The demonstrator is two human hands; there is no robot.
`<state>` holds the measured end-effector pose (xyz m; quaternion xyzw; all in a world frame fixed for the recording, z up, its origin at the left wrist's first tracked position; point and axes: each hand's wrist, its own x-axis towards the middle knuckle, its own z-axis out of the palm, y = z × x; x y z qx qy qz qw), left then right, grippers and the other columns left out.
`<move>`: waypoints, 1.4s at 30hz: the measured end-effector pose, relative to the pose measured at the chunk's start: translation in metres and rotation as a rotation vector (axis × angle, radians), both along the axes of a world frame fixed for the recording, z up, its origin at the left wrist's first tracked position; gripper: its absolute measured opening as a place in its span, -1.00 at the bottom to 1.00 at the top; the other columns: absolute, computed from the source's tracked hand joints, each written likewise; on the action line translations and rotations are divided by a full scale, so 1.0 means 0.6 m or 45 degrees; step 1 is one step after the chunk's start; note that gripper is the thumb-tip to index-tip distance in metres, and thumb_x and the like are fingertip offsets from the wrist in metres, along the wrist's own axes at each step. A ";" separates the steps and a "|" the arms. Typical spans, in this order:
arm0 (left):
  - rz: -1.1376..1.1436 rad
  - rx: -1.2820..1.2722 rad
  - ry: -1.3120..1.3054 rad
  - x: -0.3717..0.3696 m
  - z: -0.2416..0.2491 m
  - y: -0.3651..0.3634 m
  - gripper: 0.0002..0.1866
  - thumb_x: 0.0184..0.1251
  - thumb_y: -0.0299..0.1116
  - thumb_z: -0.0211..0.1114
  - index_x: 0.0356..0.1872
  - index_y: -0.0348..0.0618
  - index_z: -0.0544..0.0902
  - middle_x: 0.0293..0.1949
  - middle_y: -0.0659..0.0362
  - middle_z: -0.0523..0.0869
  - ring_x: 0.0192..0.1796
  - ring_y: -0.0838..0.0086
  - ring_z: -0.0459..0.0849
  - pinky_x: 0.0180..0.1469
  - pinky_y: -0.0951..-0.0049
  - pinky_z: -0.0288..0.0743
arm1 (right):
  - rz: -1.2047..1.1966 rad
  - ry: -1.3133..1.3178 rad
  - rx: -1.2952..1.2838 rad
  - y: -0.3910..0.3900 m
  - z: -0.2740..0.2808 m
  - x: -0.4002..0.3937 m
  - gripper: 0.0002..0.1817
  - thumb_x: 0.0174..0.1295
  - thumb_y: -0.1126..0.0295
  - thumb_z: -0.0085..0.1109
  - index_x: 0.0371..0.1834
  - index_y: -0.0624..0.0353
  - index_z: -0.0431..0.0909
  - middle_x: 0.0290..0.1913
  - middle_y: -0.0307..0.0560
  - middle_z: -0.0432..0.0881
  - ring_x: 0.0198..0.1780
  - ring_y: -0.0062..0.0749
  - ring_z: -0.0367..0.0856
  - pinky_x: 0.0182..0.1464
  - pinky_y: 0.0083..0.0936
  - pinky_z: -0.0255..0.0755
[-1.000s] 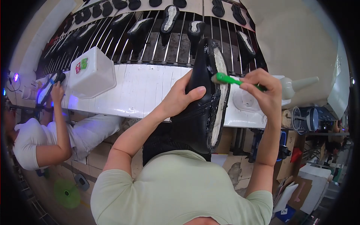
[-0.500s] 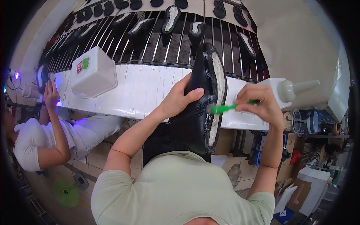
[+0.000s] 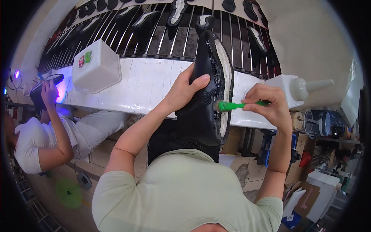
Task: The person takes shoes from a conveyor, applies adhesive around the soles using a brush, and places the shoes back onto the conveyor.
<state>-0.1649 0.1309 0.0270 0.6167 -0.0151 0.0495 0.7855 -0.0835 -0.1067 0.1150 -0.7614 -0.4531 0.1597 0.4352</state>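
Note:
A black boot (image 3: 197, 120) is held on its side in front of me, its underside turned to the right. Along that underside runs a whitish strip, bordered by a shiny wet-looking band. My left hand (image 3: 187, 88) grips the boot around its upper side, with the thumb lying across the black surface. Between the fingertips and thumb of my right hand (image 3: 268, 103) is a green-handled brush (image 3: 234, 105). Its bristle end touches the boot's edge beside the whitish strip.
A white work ledge (image 3: 150, 77) spans the front, with an upturned white tub (image 3: 94, 67) at left and a white squeeze bottle (image 3: 288, 91) at right. Beyond it, several black shoes (image 3: 176, 17) rest on a metal-rod rack. At left a co-worker (image 3: 42, 143) handles another shoe.
My view has tilted slightly, so the boot and rack appear higher. The brush has stayed near the middle of the boot's edge. The co-worker's shoe has turned and shifted.

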 end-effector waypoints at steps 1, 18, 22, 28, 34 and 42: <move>-0.003 -0.013 0.011 -0.001 0.001 0.000 -0.50 0.38 -0.14 0.18 0.17 -0.32 0.42 -0.09 0.19 0.59 -0.07 0.62 0.53 0.04 0.55 0.42 | 0.024 0.028 0.011 -0.002 -0.003 -0.005 -0.87 -0.04 0.53 0.45 -0.48 0.29 0.65 -0.44 -0.14 0.66 -0.43 -0.54 0.58 -0.42 -0.62 0.33; -0.356 -0.309 0.472 0.003 -0.058 -0.003 -0.43 0.42 0.05 0.09 0.14 -0.31 0.49 -0.13 0.18 0.64 -0.14 0.60 0.61 -0.07 0.58 0.50 | 0.306 0.186 -0.185 0.012 -0.001 -0.016 -0.85 -0.08 0.47 0.48 -0.47 0.27 0.69 -0.43 -0.14 0.66 -0.38 -0.45 0.65 -0.32 -0.57 0.44; -0.464 -0.319 0.684 -0.003 -0.067 -0.013 -0.42 0.44 0.09 -0.02 0.12 -0.27 0.52 -0.03 0.08 0.67 -0.07 0.49 0.67 0.00 0.50 0.57 | 0.362 0.245 -0.176 0.021 -0.011 -0.009 -0.85 -0.09 0.48 0.49 -0.50 0.28 0.68 -0.44 -0.12 0.66 -0.39 -0.46 0.63 -0.34 -0.59 0.41; -0.678 -0.541 0.848 -0.019 -0.103 -0.042 -0.37 0.42 0.17 -0.02 0.20 -0.19 0.48 0.05 0.04 0.63 -0.03 0.47 0.66 0.05 0.48 0.54 | 0.448 0.344 -0.180 0.039 -0.019 0.010 -0.84 -0.11 0.48 0.50 -0.50 0.28 0.69 -0.44 -0.11 0.67 -0.38 -0.46 0.64 -0.33 -0.58 0.41; -0.772 -0.709 0.975 -0.041 -0.108 -0.069 -0.43 0.39 0.15 0.06 0.16 -0.09 0.53 -0.02 0.17 0.66 -0.11 0.53 0.66 -0.04 0.55 0.55 | 0.493 0.413 -0.156 0.050 -0.030 0.022 -0.83 -0.11 0.46 0.51 -0.51 0.27 0.68 -0.44 -0.11 0.67 -0.38 -0.47 0.63 -0.33 -0.58 0.41; -1.171 -0.774 1.070 -0.077 -0.103 -0.065 -0.58 0.34 -0.28 0.27 0.15 -0.19 0.45 -0.36 -0.01 0.65 -0.53 0.37 0.64 -0.47 0.48 0.59 | 0.525 0.434 -0.146 0.063 -0.030 0.032 -0.82 -0.11 0.45 0.51 -0.52 0.27 0.68 -0.45 -0.13 0.67 -0.37 -0.51 0.63 -0.32 -0.61 0.40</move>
